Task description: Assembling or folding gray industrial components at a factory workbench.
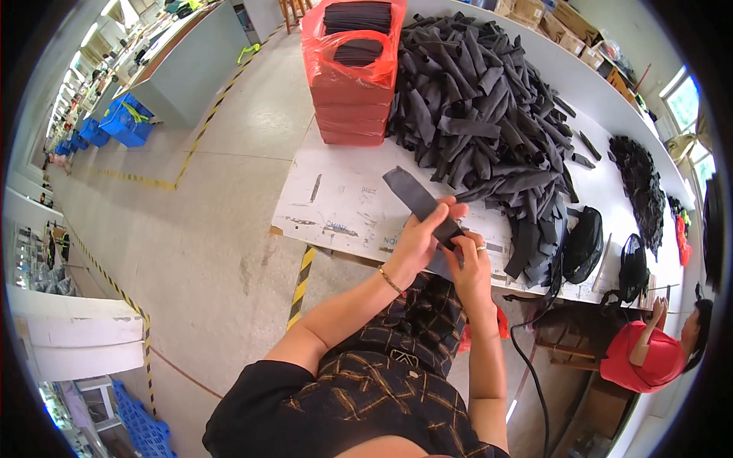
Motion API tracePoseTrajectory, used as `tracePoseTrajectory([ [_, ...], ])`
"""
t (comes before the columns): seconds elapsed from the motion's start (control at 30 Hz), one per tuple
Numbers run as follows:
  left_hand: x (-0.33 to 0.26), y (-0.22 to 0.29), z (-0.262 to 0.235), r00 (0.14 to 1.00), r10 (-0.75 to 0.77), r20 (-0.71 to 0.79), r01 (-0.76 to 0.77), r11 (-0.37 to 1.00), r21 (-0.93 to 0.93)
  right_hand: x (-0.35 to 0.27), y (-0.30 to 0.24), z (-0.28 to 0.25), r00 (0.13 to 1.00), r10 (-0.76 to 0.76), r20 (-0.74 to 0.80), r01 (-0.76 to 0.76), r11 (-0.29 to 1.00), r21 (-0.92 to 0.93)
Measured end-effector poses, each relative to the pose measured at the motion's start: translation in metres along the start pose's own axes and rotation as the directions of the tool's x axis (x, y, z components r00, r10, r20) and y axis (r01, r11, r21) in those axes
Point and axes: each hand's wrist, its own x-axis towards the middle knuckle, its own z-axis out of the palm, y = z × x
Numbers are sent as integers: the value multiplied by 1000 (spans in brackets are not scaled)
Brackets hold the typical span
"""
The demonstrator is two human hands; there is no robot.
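Note:
A dark grey fabric strip (pixel 412 193) is held over the near edge of the white table (pixel 343 195). My left hand (pixel 420 237) grips the strip's lower end from the left, thumb on top. My right hand (pixel 467 263), with a ring on one finger, pinches the same end from the right. The strip's free end sticks up and to the left. Just beyond my hands lies a large heap of similar dark strips (pixel 481 107).
Red plastic bags (pixel 353 72) packed with dark pieces stand stacked at the table's far left. Black fan-like items (pixel 584 244) lie at the table's right end. A person in a red top (pixel 649 347) sits at lower right. Blue crates (pixel 126 118) stand across the concrete floor.

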Motion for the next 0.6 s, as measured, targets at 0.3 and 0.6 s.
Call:
tracePoseTrajectory([
  [0.3,-4,-6,10,989,146,0,-146,985,-88,7,2,3,991,-120,-66,122,992,26],
  [0.6,-6,-8,9,987,157,-10,-158,982,-102,10,0,8,991,-112,-73,116,991,60],
])
